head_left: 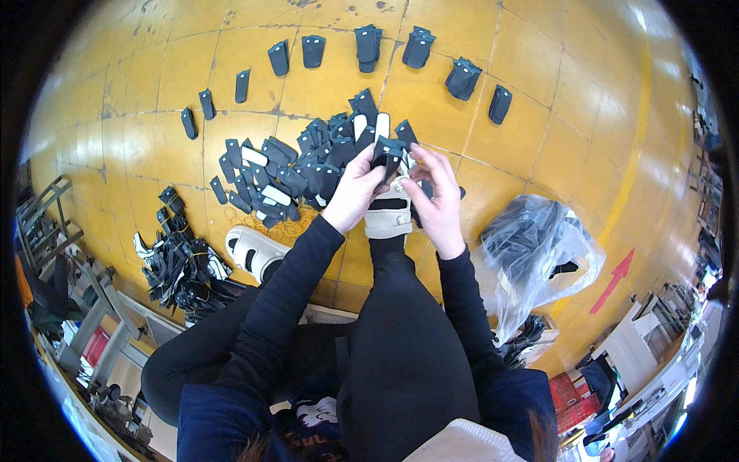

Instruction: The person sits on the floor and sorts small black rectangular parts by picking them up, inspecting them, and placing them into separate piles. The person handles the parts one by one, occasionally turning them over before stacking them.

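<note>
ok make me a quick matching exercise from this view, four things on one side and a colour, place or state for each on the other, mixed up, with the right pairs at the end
Things
1. dark piece
2. plastic bag
3. arrow
4. sandals

Descriptions
A. see-through, standing to the right of the legs
B. pale beige, worn on the feet
C. held in the left hand
D. red, on the yellow floor

Right pairs: 1-C, 2-A, 3-D, 4-B
</note>
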{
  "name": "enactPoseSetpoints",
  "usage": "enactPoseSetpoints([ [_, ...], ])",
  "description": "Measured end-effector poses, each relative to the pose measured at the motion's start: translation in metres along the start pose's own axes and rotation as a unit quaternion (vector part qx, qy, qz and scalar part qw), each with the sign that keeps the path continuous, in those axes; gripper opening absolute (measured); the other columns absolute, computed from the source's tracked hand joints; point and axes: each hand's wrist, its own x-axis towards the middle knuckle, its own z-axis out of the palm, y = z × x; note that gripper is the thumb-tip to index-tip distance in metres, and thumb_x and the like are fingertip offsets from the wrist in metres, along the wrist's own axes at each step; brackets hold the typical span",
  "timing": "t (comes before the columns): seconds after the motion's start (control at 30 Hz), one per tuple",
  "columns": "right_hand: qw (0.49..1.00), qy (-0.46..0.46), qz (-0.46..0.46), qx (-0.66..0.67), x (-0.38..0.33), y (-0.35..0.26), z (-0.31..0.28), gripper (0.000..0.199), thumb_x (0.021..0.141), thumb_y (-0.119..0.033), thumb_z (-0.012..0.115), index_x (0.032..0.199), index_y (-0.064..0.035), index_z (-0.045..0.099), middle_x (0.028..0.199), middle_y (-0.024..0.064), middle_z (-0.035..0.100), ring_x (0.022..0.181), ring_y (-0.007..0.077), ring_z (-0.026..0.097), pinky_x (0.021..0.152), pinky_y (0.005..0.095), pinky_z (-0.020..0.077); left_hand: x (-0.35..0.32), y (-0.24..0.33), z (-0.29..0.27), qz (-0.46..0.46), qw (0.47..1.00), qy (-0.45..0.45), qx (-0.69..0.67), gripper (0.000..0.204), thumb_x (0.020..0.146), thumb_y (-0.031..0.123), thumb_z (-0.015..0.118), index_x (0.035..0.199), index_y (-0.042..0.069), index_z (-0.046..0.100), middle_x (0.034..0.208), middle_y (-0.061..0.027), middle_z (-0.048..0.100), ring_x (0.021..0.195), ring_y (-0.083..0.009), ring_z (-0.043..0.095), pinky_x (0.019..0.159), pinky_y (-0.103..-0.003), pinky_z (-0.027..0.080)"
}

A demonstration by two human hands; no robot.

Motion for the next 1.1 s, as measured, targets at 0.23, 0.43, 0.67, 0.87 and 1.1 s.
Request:
enactPoseSetpoints([
  [0.23,0.998,0.05,-0.02,0.025,0.0,0.001,0.005,0.025,0.074,0.001,0.072,0.097,-0.0025,0.062,0.101,0.0081,0.057,0.085,0.0159,0.056,0.078,0.0276,0.0459,-0.002,0.007,0.008,0.021,0.999,-0.002,0.032,0.031,0.093,0.005,0.052,0.124,0.008,0.049,0.102,0.0027,0.058,0.081,0.0006,0.052,0.064,-0.014,0.041],
  [0.43,0.96,0.033,0.043,0.275,-0.013,-0.006,0.002,0.017,0.078,0.008,0.065,0.086,-0.002,0.054,0.097,0.0076,0.058,0.092,0.0148,0.055,0.085,0.0273,0.0431,-0.007,0.018,0.011,-0.072,0.992,0.004,-0.102,0.035,0.099,0.028,0.048,0.124,0.004,0.049,0.091,-0.0001,0.055,0.073,-0.005,0.049,0.058,-0.019,0.039],
  [0.67,0.91,0.076,0.13,0.387,-0.01,-0.006,-0.006,0.015,0.086,0.002,0.059,0.099,-0.0028,0.054,0.099,0.0047,0.058,0.094,0.0112,0.054,0.086,0.026,0.0431,0.001,0.021,0.004,-0.081,0.98,-0.051,-0.175,0.048,0.101,0.037,0.031,0.125,-0.001,0.049,0.093,-0.0026,0.056,0.07,-0.0079,0.047,0.056,-0.02,0.037],
  [0.87,0.95,0.042,0.116,0.288,-0.007,-0.012,-0.005,0.027,0.087,0.003,0.06,0.114,-0.0008,0.056,0.101,0.0046,0.06,0.093,0.0117,0.057,0.084,0.0243,0.0446,-0.003,0.024,0.002,-0.057,0.99,-0.081,-0.097,0.036,0.09,0.011,0.047,0.123,-0.001,0.051,0.096,-0.0018,0.057,0.075,-0.0066,0.052,0.062,-0.019,0.042],
  [1.1,0.993,0.115,-0.01,0.029,0.006,-0.013,-0.008,0.017,0.088,0.003,0.056,0.104,0.0018,0.063,0.097,0.0086,0.059,0.09,0.0143,0.059,0.081,0.0248,0.0461,-0.007,0.02,0.005,-0.031,0.996,-0.075,0.034,0.046,0.071,-0.006,0.051,0.117,0.001,0.052,0.102,0.0001,0.056,0.091,-0.0074,0.055,0.077,-0.021,0.046],
])
